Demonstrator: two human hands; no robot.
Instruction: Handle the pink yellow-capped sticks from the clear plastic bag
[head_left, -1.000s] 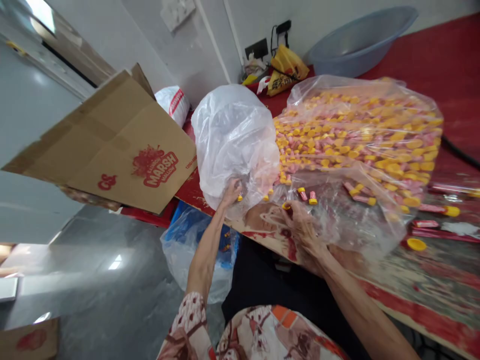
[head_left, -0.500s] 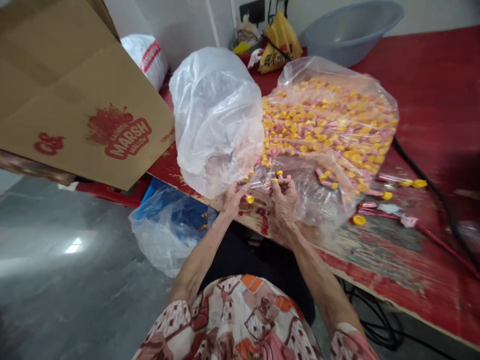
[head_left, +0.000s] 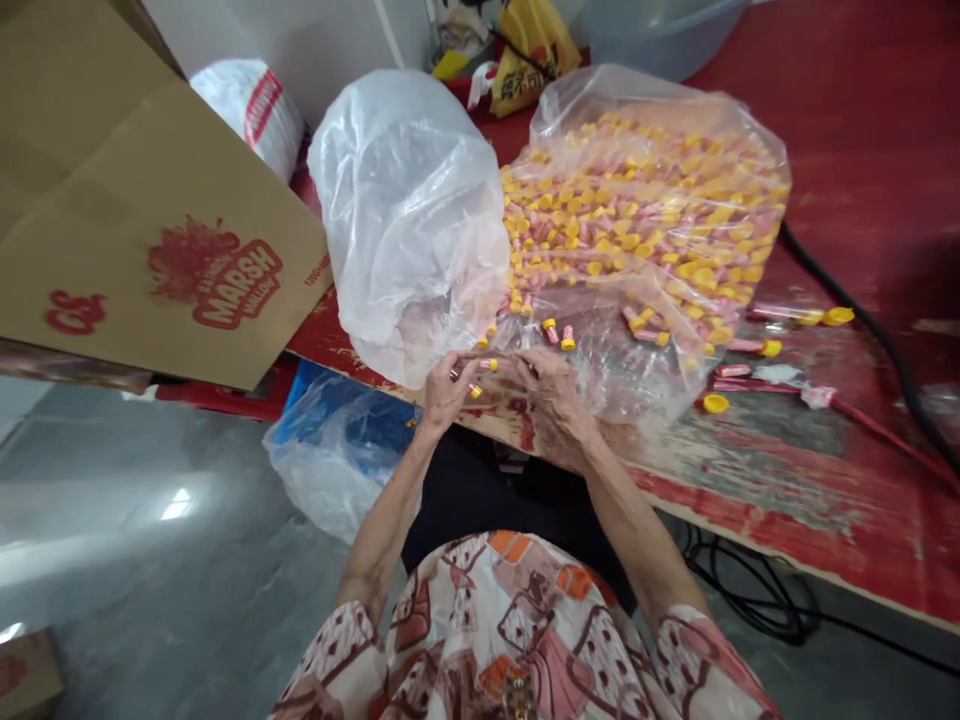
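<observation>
My left hand [head_left: 445, 392] is closed at the table's front edge, with a clear tube partly showing in its fingers. A yellow-capped piece [head_left: 474, 391] sticks out beside the fingers, and another yellow-and-pink piece [head_left: 487, 364] lies just beyond them. Close by on the right, my right hand [head_left: 553, 388] has its fingers bent together; what they hold is hidden. Beyond the hands lies a large clear bag [head_left: 645, 210] full of small pink pieces with yellow caps. Two loose capped pieces [head_left: 568, 338] rest near its mouth. Left of it stands a puffy white translucent bag [head_left: 405, 200].
A cardboard box [head_left: 150, 200] stands at the left. Below the table edge hangs a clear bag over a blue container [head_left: 330, 450]. To the right lie capped tubes [head_left: 802, 314], a loose yellow cap [head_left: 715, 403] and a black cable [head_left: 855, 285]. A yellow bag [head_left: 532, 60] sits behind.
The view has shifted. The clear tube that stretched between both hands no longer shows there. My right hand's fingers have turned down, and two capped pieces lie apart from them.
</observation>
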